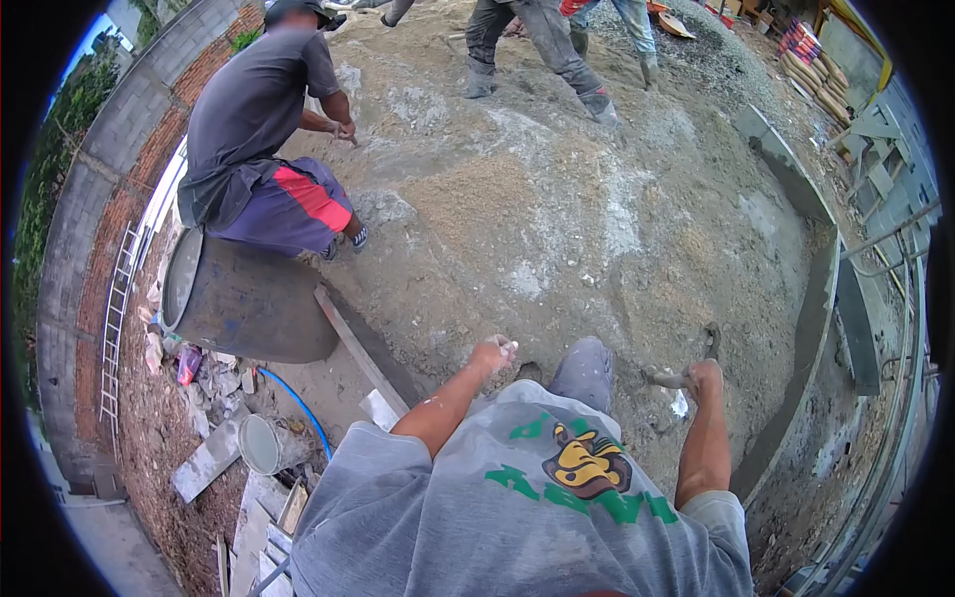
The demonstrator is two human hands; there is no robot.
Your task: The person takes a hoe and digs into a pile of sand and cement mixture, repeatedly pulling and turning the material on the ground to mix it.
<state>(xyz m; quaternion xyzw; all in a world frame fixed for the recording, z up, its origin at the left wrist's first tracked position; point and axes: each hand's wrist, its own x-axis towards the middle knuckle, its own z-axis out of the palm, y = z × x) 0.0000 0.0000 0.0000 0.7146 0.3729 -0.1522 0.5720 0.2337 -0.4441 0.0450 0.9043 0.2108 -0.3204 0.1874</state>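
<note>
- My right hand [705, 376]: closed around a mud-grey tool [665, 378]; too small and dirty to tell what kind.
- Tool position: low over the wet grey sand [622, 298], at the right of my legs; cannot tell whether it touches the sand.
- Tool direction: one stubby part points left from my fist, its long axis roughly crosswise to my forearm. A dark curved part shows just ahead of the fist, pointing forward; cannot tell whether it belongs to the same tool.
- My left hand [489, 354]: fingers curled in a narrow pose ahead of my shirt, white at the fingertips; cannot tell whether this is a held lump or a coating.
- Between my hands: my grey-caked leg [584, 372].
- Left of me: a plank [360, 350], long axis slanting forward and left, beside a dark barrel [261, 303].
- Beyond the barrel: a co-worker [261, 124], bent toward the sand.
</note>
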